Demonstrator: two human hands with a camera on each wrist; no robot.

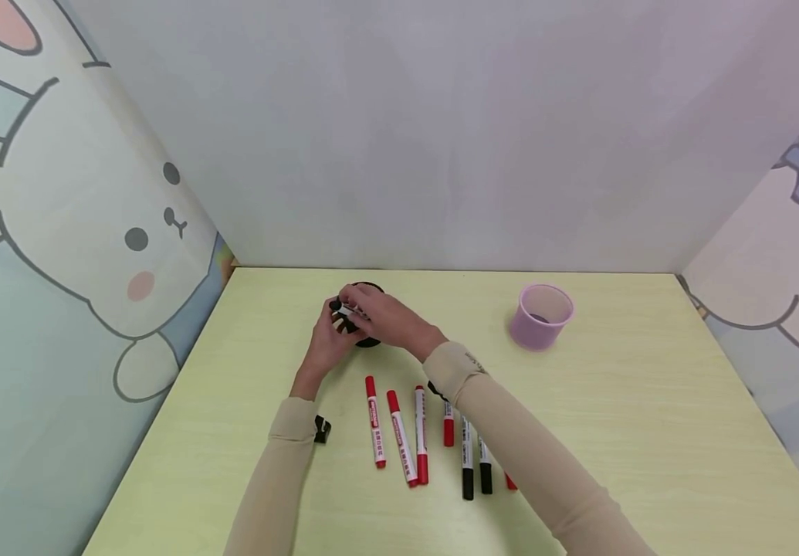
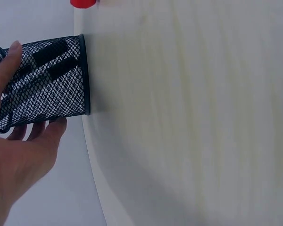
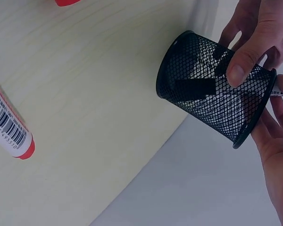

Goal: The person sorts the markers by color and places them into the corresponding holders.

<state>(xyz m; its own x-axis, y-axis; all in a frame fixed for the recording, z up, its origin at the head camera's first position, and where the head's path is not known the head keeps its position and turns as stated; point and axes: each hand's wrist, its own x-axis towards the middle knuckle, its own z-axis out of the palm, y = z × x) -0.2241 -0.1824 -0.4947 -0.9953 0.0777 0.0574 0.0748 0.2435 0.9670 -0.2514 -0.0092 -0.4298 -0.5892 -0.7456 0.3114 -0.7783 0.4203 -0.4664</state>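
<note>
A black wire-mesh pen cup [image 3: 203, 89] stands on the table at the back left. My left hand [image 1: 330, 344] grips its side, the thumb [image 3: 240, 70] pressed on the mesh. Through the mesh in the left wrist view, two black-capped markers [image 2: 61, 68] show inside the cup. My right hand [image 1: 388, 316] is over the cup's mouth, its fingers inside the rim on a white-and-black marker [image 1: 345, 310]. Part of that marker is hidden by the fingers and the rim.
Red markers [image 1: 375, 421] and black markers [image 1: 467, 455] lie in a loose row nearer the front, some partly covered by the right sleeve [image 1: 531, 440]. A pink cup [image 1: 538, 328] with something dark inside stands at the back right. Walls [image 1: 441, 154] enclose the table.
</note>
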